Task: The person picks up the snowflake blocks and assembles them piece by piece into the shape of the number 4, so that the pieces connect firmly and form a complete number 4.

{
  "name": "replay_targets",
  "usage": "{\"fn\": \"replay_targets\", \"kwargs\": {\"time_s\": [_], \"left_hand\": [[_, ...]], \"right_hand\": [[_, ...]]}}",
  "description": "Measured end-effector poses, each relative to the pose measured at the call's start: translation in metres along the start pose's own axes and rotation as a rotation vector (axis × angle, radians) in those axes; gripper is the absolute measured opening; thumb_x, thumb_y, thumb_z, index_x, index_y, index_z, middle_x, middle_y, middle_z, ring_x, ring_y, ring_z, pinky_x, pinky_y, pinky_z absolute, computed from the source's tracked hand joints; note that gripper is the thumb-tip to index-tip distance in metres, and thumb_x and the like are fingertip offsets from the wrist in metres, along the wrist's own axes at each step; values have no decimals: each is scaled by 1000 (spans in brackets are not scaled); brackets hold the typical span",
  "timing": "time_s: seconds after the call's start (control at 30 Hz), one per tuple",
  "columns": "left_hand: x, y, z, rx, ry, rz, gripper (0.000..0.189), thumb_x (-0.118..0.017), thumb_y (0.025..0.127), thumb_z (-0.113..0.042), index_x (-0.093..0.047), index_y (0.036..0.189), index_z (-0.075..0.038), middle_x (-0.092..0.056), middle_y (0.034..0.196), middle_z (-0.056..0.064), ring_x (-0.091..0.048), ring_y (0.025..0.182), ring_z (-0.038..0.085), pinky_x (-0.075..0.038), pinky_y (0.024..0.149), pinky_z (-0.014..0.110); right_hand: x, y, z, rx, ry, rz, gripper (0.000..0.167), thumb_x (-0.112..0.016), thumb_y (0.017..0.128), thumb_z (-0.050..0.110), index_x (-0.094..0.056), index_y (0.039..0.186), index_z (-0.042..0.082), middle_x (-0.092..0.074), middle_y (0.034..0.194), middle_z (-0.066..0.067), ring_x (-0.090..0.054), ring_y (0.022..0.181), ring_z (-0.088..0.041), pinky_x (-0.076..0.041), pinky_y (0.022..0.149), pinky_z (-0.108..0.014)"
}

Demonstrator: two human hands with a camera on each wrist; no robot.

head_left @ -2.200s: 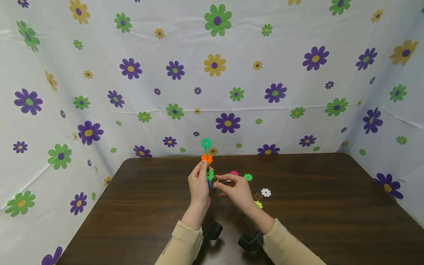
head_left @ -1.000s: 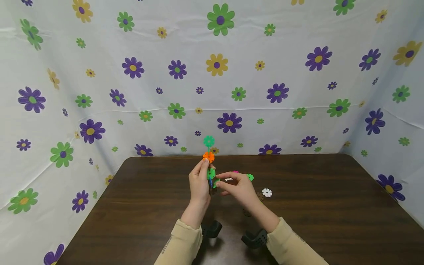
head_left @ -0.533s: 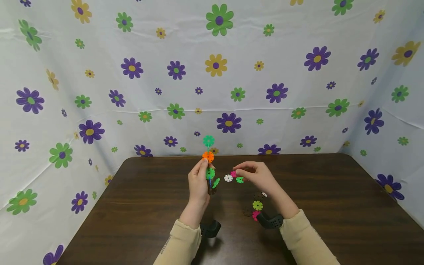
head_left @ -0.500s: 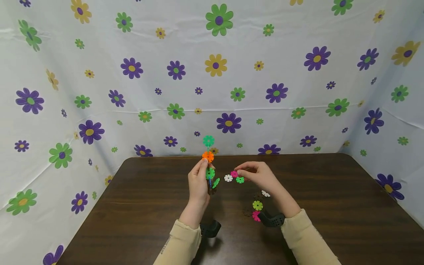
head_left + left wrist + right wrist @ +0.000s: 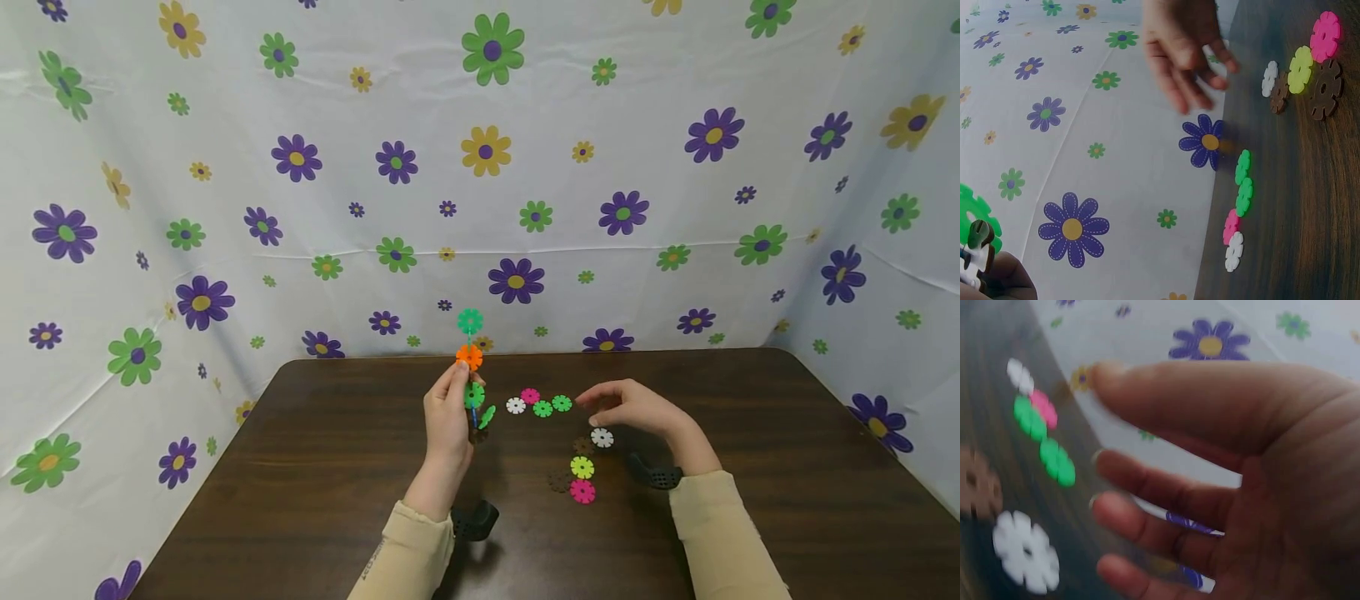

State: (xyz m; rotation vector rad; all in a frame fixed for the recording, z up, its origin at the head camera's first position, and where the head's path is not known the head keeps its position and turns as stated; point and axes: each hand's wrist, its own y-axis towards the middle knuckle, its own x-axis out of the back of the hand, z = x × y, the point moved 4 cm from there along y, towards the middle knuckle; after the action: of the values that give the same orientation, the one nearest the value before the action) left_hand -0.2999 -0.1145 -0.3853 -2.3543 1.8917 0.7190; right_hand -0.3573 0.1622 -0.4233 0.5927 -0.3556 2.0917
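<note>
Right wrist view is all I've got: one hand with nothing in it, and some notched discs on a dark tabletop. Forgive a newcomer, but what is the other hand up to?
Observer: The left hand is holding a string of interlocked discs.
Visitor: Oh, I had no idea! What's at the top of it?
Observer: A teal-green disc.
Visitor: And among the loose ones lying about, is there a color I can't see?
Observer: Yes, a yellow-green disc lies on the tabletop.
</note>
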Motion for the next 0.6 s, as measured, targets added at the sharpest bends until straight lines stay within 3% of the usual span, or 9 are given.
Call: {"fn": "replay_targets", "kwargs": {"time_s": [0.23,0.4,0.6], "left_hand": [[0,0,0,2,-1,-14,29,-54,101,-26,-68,83,-7,-62,77,6,-46,63,10,-37,51,19],[0,0,0,3,2,-14,30,-54,101,-27,-67,82,-7,-62,76,6,-45,62,9,-36,50,19],[0,0,1,9,-7,-3,30,-54,101,-27,-67,81,-9,-61,77,6,-44,59,9,-38,49,19]], "right_hand": [[-4,-4,-22,-101,-96,102,35,-72,82,1,-67,116,3,-59,113,-13,-49,104,-32,-51,83,-42],[-5,-3,-27,-74,-155,131,35,-72,78,-3,-68,113,4,-58,113,-12,-47,98,-30,-48,80,-40],[-7,0,-31,-75,-181,97,32,-72,75,-6,-70,103,7,-56,105,-8,-44,92,-26,-44,75,-36]]}}
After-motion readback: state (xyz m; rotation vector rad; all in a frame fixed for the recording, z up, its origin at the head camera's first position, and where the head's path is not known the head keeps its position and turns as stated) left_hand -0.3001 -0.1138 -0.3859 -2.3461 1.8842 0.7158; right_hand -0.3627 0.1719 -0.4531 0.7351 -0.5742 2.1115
